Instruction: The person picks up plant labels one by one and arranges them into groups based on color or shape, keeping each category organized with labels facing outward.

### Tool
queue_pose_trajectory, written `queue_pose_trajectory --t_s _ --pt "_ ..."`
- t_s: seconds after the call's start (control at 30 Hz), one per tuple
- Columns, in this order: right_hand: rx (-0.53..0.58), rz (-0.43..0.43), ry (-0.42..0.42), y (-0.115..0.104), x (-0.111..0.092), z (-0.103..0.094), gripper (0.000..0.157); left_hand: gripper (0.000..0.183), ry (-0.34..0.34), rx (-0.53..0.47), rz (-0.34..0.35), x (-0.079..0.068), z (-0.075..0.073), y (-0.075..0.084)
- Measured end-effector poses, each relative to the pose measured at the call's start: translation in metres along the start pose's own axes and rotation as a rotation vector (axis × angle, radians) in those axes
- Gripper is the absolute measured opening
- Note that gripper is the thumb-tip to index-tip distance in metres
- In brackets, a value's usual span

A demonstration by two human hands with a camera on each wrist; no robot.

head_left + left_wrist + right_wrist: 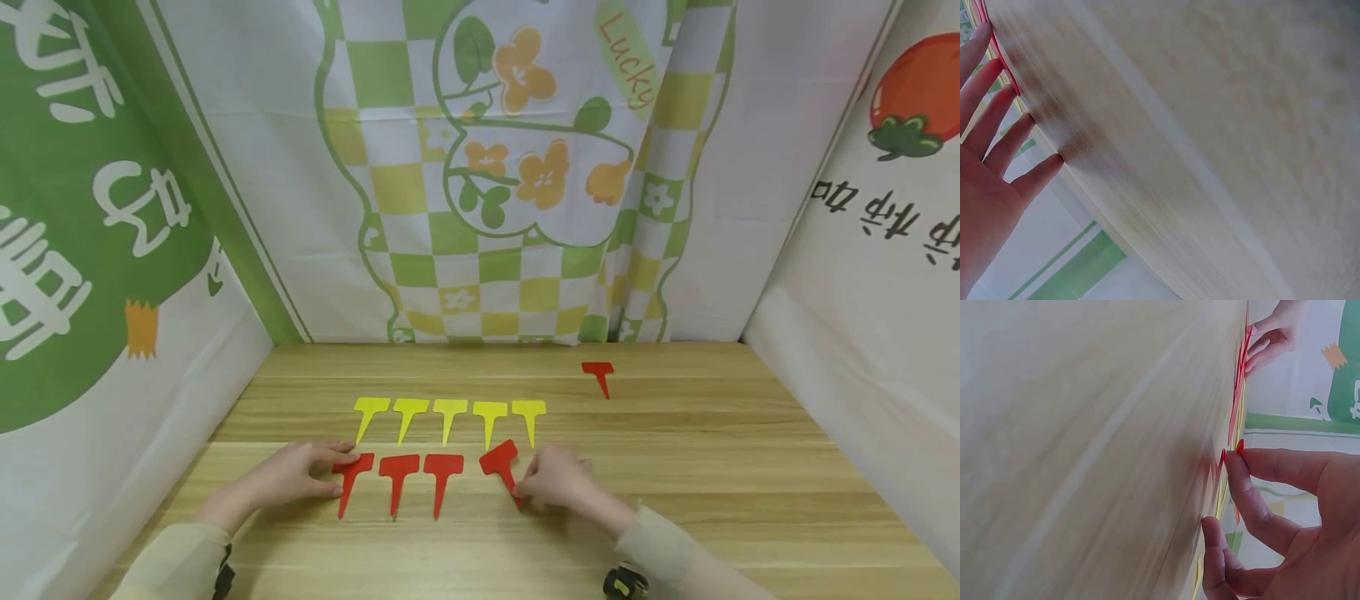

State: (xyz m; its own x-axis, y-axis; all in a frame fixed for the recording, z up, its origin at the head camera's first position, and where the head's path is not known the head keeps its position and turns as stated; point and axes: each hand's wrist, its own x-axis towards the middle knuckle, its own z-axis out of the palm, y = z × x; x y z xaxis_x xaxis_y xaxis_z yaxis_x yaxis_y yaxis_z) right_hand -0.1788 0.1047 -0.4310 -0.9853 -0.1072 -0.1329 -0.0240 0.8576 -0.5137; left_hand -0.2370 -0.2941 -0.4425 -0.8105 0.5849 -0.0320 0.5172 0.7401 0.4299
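Observation:
Flat T-shaped plant labels lie on the wooden table. My right hand [558, 477] pinches the pointed stem of a tilted red label [498, 457] between thumb and finger, its wide head leaning up to the left. In the right wrist view, that hand [1300, 515] has its other fingers bent near the tabletop. My left hand [294, 475] rests by the leftmost red label [351, 477], fingertips at its head's left end. The left wrist view shows this hand's fingers [999, 128] spread and fairly straight. Between the hands stand two more red labels, one [397, 473] beside the other [442, 468].
Behind the red row runs a row of several yellow labels [450, 410]. Another red label [598, 370] lies alone at the back right of the table [712, 467]. Printed cloth [495, 283] hangs along the back edge, with more cloth at both sides.

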Motion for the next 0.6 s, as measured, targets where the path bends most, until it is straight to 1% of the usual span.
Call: queue_pose_trajectory --t_s 0.27,0.43,0.6 --pt "0.037 0.007 -0.036 -0.007 0.000 0.006 0.027 0.052 0.003 -0.003 -0.002 0.000 0.001 -0.001" --pt "0.027 -0.010 -0.033 -0.011 0.000 0.009 0.029 0.053 0.000 -0.001 0.008 0.001 0.001 -0.003" --pt "0.025 -0.006 -0.036 -0.015 0.000 0.013 0.031 0.053 -0.003 -0.007 0.009 0.001 0.001 -0.004"
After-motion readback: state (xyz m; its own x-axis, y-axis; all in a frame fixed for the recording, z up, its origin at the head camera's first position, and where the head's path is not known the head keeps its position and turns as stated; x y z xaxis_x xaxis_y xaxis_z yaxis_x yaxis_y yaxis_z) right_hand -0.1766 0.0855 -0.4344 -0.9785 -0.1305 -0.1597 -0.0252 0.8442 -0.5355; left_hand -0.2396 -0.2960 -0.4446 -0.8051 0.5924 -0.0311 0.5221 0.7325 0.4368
